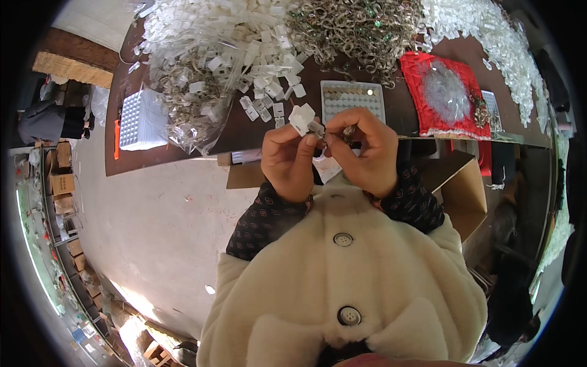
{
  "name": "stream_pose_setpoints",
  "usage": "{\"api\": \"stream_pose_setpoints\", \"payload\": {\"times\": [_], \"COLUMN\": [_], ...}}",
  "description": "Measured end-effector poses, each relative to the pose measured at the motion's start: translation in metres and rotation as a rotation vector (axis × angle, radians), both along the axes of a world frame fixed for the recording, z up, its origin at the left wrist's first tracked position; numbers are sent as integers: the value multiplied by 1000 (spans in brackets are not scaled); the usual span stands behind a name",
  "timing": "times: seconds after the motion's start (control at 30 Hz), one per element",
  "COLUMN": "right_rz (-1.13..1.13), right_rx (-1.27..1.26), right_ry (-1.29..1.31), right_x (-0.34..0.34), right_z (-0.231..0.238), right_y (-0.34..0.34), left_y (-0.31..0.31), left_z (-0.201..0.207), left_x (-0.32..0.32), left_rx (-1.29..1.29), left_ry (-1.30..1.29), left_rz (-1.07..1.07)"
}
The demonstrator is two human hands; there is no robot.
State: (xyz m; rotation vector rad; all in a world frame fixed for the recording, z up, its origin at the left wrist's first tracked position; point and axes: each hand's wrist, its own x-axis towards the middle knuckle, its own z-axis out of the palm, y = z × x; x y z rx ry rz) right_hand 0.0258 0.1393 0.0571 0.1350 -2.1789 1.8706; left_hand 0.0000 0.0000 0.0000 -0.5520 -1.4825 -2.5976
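- A small white plastic box [301,117] is pinched in the left hand [288,160], just above the table edge [183,160].
- A small metal ring [349,132] is gripped by the right hand [364,150], close beside the box.
- A grey tray [353,98] lies just behind.

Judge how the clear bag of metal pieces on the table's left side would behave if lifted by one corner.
The clear bag looks thin and crinkled, so probably floppy. It bulges with small metal pieces, likely heavy for its size and sagging. Its mouth seems open, so contents may spill.

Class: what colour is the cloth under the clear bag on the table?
Red cloth, best seen in the head view.
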Motion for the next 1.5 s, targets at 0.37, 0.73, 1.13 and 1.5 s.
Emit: {"api": "stream_pose_setpoints", "payload": {"times": [0.37,0.73,1.13,1.5], "right_rz": [61,-58,-93,-127], "right_rx": [-429,326,-197,157], "right_ry": [-196,230,-80,59], "right_x": [-12,-7,-22,-42], "right_z": [-20,-13,-30,-39], "right_y": [10,31,40,48], "left_y": [10,13,15,-7], "left_z": [-10,-15,-28,-36], "left_x": [-6,-14,-12,-13], "left_rx": [247,345,404,386], "left_ry": [-308,-487,-607,-616], "left_rz": [-175,-292,-559,-385]}}
